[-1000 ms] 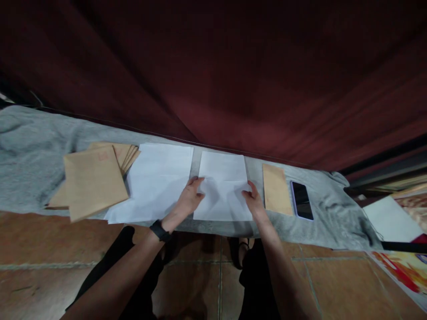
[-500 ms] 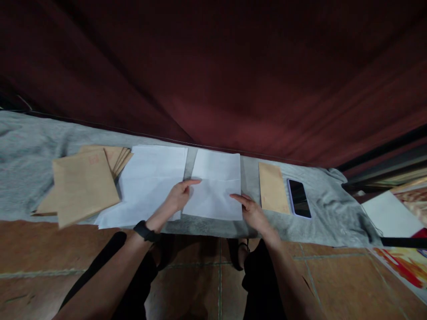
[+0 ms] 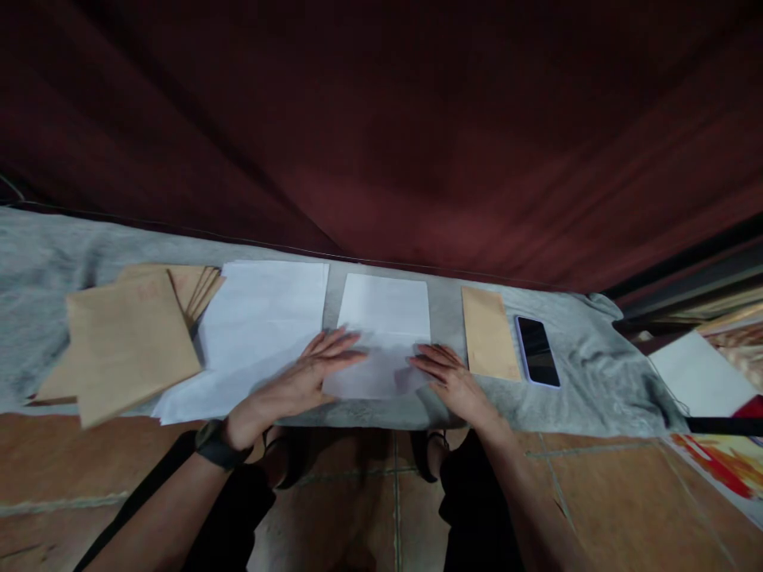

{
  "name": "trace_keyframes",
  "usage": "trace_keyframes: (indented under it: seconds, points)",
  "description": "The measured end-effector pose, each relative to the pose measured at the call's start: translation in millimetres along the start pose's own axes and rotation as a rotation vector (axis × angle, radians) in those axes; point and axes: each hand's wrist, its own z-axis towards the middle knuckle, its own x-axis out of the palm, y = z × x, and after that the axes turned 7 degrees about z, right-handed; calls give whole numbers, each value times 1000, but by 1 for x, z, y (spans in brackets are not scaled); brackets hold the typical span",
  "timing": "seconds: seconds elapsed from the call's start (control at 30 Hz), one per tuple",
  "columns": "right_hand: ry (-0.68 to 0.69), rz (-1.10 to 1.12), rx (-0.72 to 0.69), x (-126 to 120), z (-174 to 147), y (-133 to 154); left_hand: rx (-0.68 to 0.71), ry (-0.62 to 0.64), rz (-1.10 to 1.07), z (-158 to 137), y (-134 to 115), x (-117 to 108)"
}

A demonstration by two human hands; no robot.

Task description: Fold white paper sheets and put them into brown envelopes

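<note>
A white sheet of paper [image 3: 386, 306] with a crease across its middle lies in front of me on the grey cloth. My left hand [image 3: 319, 369] rests at its left edge, fingers stretched out over the lower half. On the opposite edge, my right hand [image 3: 450, 375] lies with its fingers extended over the paper. Neither hand wraps around anything. Left of the sheet is a stack of white paper [image 3: 265, 310], partly behind my left hand. To the right, a single brown envelope [image 3: 489, 334] lies flat near my right hand.
Several brown envelopes [image 3: 131, 334] are piled at the far left, some overhanging the front edge. A phone [image 3: 537, 351] with a dark screen lies right of the single envelope. Dark red fabric [image 3: 381, 159] hangs behind the grey cloth [image 3: 596, 365]. Tiled floor shows below.
My left hand has turned from a pointing pose to spread fingers lower on the sheet. My right hand's fingers have moved onto the sheet's right edge. The view has shifted slightly.
</note>
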Motion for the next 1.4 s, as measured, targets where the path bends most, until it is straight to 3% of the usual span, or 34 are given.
trace_keyframes:
  seconds: [0.07,0.37,0.43,0.57,0.73,0.8,0.97,1.1,1.27,1.4]
  points:
    - [19,34,-5,-3,1,3,56,78,-48,0,1,0]
    - [123,144,-41,-7,3,5,52,142,-212,8,12,-3]
    - [99,203,-33,-8,4,4,-10,90,-309,9,12,-2]
    - [12,427,30,-11,11,2,-286,-1,-574,12,14,0]
    - [-155,625,341,3,20,-10,-422,-142,-838,22,14,0]
    - [-227,665,382,11,24,-17,-451,-219,-871,28,12,0]
    - [-337,695,430,19,38,-22,-551,-342,-711,40,11,4]
    - [-374,521,508,17,47,-16,-580,-362,-546,49,10,5]
    - [-307,169,625,13,57,-3,-761,-214,-51,57,-7,-10]
    - [-228,-17,715,10,66,6,-840,-100,133,65,-21,-23]
